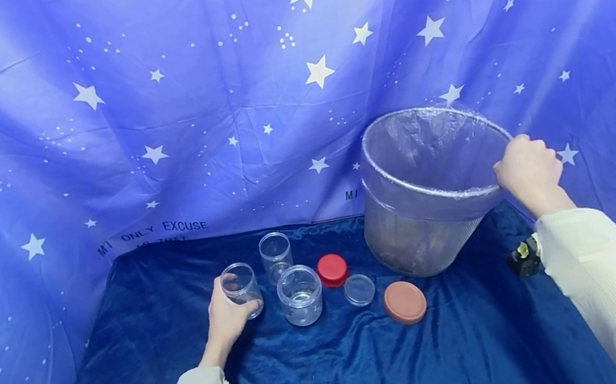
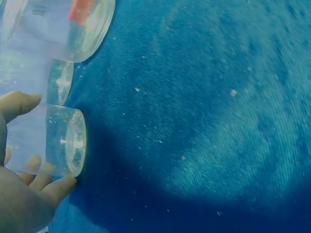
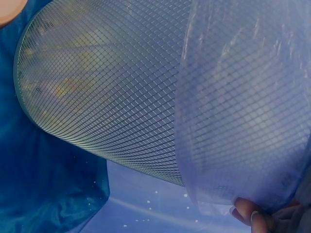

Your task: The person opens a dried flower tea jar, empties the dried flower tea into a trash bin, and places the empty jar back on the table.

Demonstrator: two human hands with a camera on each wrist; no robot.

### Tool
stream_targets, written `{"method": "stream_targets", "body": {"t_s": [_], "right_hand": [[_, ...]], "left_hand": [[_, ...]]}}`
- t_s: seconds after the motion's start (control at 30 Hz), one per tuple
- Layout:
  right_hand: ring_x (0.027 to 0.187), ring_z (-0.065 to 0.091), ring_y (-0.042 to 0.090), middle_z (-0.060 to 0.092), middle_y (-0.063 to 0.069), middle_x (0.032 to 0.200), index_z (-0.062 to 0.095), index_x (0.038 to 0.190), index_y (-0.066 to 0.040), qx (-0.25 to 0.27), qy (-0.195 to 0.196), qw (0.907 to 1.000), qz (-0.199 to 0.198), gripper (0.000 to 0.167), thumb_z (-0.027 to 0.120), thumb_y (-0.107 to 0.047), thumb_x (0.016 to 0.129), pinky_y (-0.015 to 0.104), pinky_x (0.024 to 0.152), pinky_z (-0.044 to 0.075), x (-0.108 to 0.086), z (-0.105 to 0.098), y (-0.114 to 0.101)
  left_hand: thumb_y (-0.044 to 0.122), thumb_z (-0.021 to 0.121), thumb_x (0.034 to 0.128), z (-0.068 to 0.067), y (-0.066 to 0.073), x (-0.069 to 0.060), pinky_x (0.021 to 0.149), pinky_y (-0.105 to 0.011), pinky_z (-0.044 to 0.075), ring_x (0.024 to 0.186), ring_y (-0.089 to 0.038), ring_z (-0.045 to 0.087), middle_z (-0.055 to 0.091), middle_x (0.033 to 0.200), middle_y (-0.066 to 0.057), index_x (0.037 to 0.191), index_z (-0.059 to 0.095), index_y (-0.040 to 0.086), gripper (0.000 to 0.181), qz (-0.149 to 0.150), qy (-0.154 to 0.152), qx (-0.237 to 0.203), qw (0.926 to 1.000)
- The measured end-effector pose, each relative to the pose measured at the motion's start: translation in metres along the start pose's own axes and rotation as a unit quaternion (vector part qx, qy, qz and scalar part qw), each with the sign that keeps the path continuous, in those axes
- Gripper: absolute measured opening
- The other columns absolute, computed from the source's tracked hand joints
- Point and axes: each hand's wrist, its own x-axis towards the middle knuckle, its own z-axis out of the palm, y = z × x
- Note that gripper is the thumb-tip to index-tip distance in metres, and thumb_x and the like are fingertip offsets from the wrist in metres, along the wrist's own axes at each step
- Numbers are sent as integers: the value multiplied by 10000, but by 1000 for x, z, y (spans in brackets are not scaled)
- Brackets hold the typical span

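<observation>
My left hand (image 1: 225, 316) holds a clear plastic jar (image 1: 242, 286) at the left of the group, thumb on the near side and fingers round the far side. In the left wrist view the jar (image 2: 65, 138) is see-through, with no lid on it. Beside it stand a second tall clear jar (image 1: 276, 255) and a wider clear jar (image 1: 302, 302), both without lids. Over on the right, my right hand (image 1: 530, 174) grips the rim of a wire-mesh wastebasket (image 1: 414, 239) with a clear plastic liner (image 3: 233, 97). The basket tilts, its mouth facing up.
To the right of the jars lie a red lid (image 1: 332, 270), a clear lid (image 1: 359, 290) and an orange-pink lid (image 1: 404, 302). Dark blue cloth (image 1: 339, 377) covers the table. Star-patterned purple-blue curtains (image 1: 193, 89) hang behind and at both sides.
</observation>
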Motion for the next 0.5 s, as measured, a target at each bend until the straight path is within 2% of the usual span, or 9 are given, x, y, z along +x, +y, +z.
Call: {"method": "stream_targets", "body": {"t_s": [0.27, 0.5], "right_hand": [[1067, 467, 668, 448, 529, 1176, 369, 1227, 270, 110, -91, 9999, -34, 596, 511, -232, 938, 675, 868, 432, -1, -1, 3], [1057, 473, 665, 460, 520, 1155, 381, 1211, 259, 79, -2, 9999, -123, 588, 500, -238, 920, 673, 846, 434, -2, -2, 2]], "left_hand": [[66, 832, 646, 1, 1, -3, 994, -461, 418, 1142, -351, 589, 628, 1214, -210, 1293, 469, 91, 742, -152, -65, -127, 9998], [108, 847, 654, 3, 0, -4, 1006, -487, 417, 1170, -356, 574, 616, 1243, -178, 1295, 467, 126, 746, -227, 60, -25, 9997]]}}
